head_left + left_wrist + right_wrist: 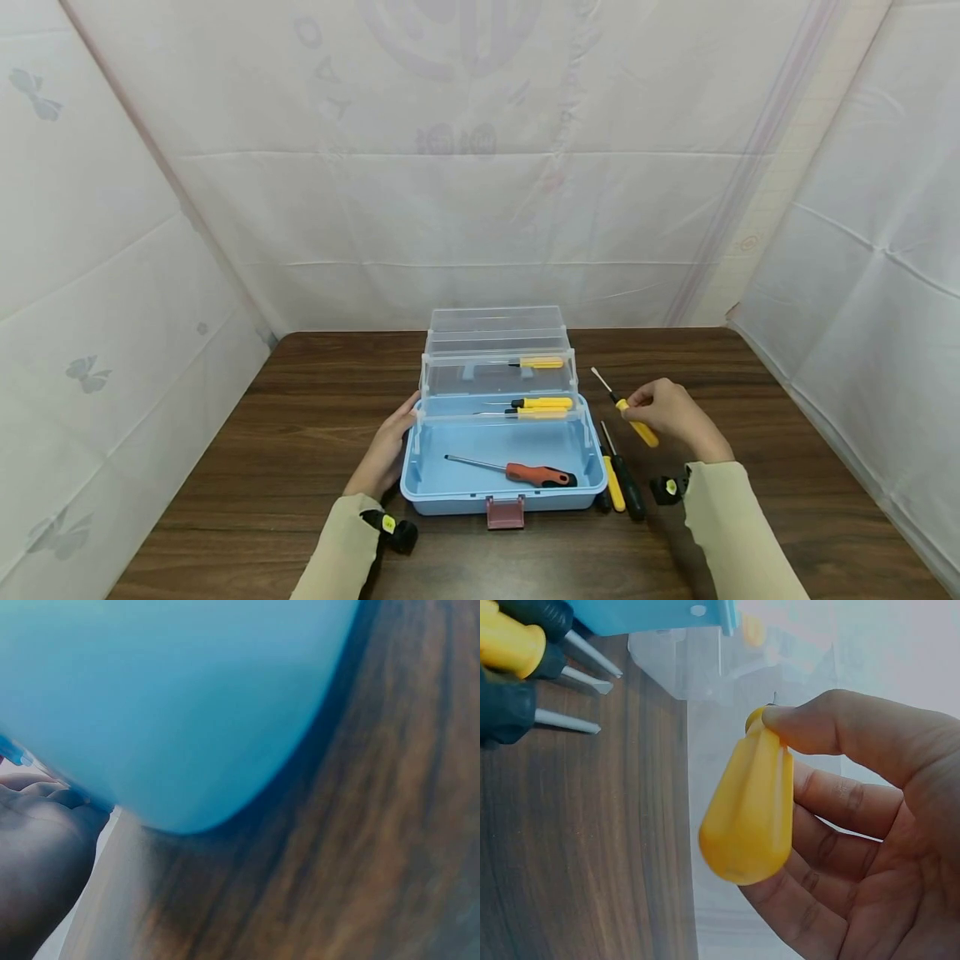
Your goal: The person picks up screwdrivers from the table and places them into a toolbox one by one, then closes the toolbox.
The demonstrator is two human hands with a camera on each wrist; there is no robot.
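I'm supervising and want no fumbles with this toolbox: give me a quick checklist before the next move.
1. Right hand pinches the yellow screwdriver: ok.
2. Clear lid of the blue toolbox open: ok, raised at the back.
3. Left hand touching the toolbox: ok, at its left side.
4. Left fingers' hold firm: cannot tell, mostly hidden.
5. Main compartment bare: not ok, a red-handled screwdriver lies in it.
6. Loose tools all inside: not ok, three other screwdrivers lie along the right side.
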